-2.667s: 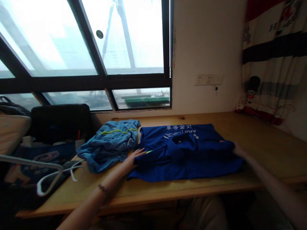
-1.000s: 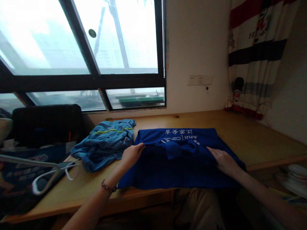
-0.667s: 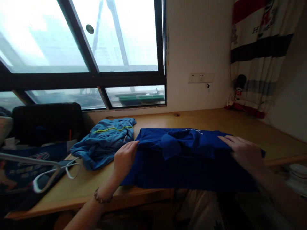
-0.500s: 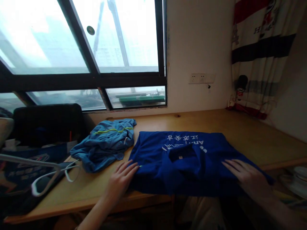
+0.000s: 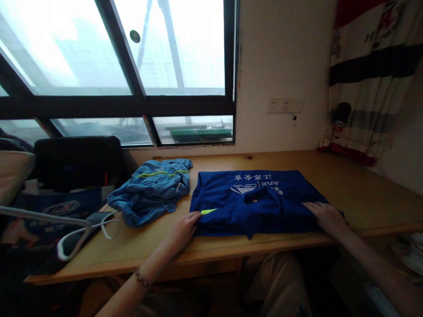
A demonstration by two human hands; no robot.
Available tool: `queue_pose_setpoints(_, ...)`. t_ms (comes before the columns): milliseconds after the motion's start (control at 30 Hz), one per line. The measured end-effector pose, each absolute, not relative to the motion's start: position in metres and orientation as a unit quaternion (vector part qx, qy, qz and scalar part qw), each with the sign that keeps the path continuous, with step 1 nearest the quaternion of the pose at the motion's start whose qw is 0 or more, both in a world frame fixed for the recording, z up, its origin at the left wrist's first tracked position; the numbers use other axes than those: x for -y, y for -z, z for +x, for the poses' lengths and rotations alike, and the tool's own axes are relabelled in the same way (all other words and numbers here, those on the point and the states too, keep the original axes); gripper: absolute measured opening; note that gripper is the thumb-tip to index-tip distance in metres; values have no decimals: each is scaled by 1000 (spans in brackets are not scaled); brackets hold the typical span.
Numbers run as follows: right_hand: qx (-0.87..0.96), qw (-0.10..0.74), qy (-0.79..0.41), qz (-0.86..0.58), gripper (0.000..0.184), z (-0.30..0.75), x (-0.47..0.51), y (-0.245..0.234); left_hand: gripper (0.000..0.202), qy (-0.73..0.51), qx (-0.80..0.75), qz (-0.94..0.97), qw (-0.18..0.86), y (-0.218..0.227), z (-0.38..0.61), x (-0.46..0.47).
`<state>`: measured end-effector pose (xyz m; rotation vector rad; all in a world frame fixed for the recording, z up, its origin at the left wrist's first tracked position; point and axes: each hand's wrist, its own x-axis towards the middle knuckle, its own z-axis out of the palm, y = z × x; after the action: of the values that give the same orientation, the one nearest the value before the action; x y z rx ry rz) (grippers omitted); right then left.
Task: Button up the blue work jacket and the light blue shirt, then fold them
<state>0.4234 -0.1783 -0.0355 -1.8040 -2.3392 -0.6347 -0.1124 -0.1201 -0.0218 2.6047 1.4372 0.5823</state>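
Note:
A dark blue collared shirt point(image 5: 224, 189) lies folded into a wide rectangle on the table, white lettering upside down to me and collar toward me. At its left edge my left hand point(image 5: 185, 226) has its fingers closed on the cloth, beside a yellow-green strip. My right hand point(image 5: 325, 215) lies over the shirt's right edge with fingers stretched out flat. The undersides of both hands are hidden. A lighter blue garment point(image 5: 152, 198) with a yellow-green stripe lies crumpled to the left of the shirt.
The wooden table point(image 5: 373, 202) runs back to a wall and window. On the left are a white curved tube point(image 5: 62, 246), a dark bag point(image 5: 56, 211) and a black chair back point(image 5: 79, 158). A curtain point(image 5: 366, 101) hangs at the right.
The shirt's front part now lies further back on the tabletop, flatter than before. More of the yellow-green strip shows by my left hand. The camera view has shifted slightly.

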Motion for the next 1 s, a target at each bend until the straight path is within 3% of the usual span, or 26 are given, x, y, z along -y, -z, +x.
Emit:
queue_pose_setpoints(200,751,58,262,-603,56,456,172,25,35,-233,-498,834,57,32,-101,114)
queue_pose_setpoints(333,711,106,298,-628,45,460,199,33,31,-305,-514,797,86,37,-109,114)
queue_pose_setpoints(533,766,175,78,-613,48,450,215,34,37,-291,-453,842,29,18,-94,128)
queue_pose_setpoints(700,708,235,-90,-660,41,443,211,18,25,-283,-473,827,108,11,-80,120)
queue_pose_setpoints(867,679,176,-171,-692,48,445,194,19,34,-268,-560,762,181,21,-89,87)
queue_pose_setpoints(1000,698,112,-90,-701,37,440,185,21,29,-222,-588,772,98,24,-91,87)
